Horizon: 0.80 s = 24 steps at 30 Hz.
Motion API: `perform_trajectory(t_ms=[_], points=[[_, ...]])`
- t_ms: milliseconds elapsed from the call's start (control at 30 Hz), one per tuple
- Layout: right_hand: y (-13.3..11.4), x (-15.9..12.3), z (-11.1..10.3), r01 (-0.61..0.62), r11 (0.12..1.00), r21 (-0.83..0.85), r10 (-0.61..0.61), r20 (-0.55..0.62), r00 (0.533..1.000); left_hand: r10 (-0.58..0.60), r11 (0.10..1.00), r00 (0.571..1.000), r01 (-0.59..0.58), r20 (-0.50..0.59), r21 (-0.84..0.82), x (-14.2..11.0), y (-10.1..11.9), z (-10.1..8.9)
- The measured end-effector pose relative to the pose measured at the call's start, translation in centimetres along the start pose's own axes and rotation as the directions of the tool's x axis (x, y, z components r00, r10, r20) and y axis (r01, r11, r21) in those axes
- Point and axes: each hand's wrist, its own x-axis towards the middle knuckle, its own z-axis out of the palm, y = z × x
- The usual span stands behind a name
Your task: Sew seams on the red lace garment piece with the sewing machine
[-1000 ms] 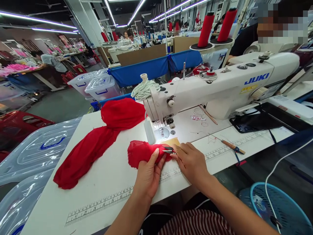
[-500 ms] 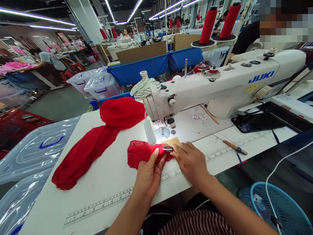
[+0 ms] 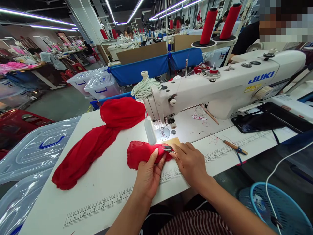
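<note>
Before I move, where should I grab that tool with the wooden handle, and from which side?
Probably by the middle of its wooden handle, coming from the front edge of the white table. The handle is thicker and points toward that edge, while the thin shaft points away. The right hand is nearer, but it's holding small snips.

ceiling tubes (image 3: 39, 18) glow — bright light pools round the needle plate (image 3: 166, 133).
</note>
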Motion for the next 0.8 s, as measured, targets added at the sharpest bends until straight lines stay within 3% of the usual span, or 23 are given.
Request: perform_trajectory(t_ms=[167, 300, 400, 500, 567, 667, 700, 800], points=[[-0.1, 0.1, -0.2, 0.009, 1.0, 0.027, -0.008, -0.035, 0.999, 0.003, 1.0, 1.0, -0.003, -0.006, -0.021, 0.1, -0.1, 0.0], [1.5, -0.1, -0.6, -0.135, 0.989, 0.065, 0.137, -0.037, 0.99, -0.009, 0.996, 0.999, 0.006, -0.03, -0.091, 0.3, 0.3, -0.2], [3.7, -0.4, -0.7, -0.216, 0.973, -0.08, 0.219, 0.034, 0.975, -0.042, 0.993, 0.998, 0.036, -0.05, -0.113, 0.3, 0.9, -0.4], [5.2, -0.7, -0.7, -0.187, 0.957, -0.222, 0.211, 0.09, 0.973, -0.052, 0.993, 0.997, 0.044, -0.065, -0.11, 0.2, 1.2, -0.4], [4.9, -0.8, -0.8, -0.181, 0.949, -0.257, 0.205, 0.069, 0.976, -0.051, 0.994, 0.996, 0.043, -0.075, -0.101, 0.0, 1.1, -0.5], [2.6, -1.0, -1.2, -0.122, 0.986, -0.116, 0.115, -0.067, 0.991, -0.033, 0.997, 0.998, 0.029, -0.044, -0.07, -1.0, 0.8, -0.9], [1.7, -1.1, -1.3, -0.043, 0.999, -0.015, 0.041, -0.122, 0.992, -0.038, 0.998, 0.999, 0.038, -0.011, -0.043, -1.5, 0.7, -1.3], [0.2, -1.2, -1.6, 0.252, 0.955, 0.156, -0.239, -0.098, 0.966, -0.08, 0.994, 0.989, 0.07, 0.124, 0.081, -3.2, 1.0, -2.9]])
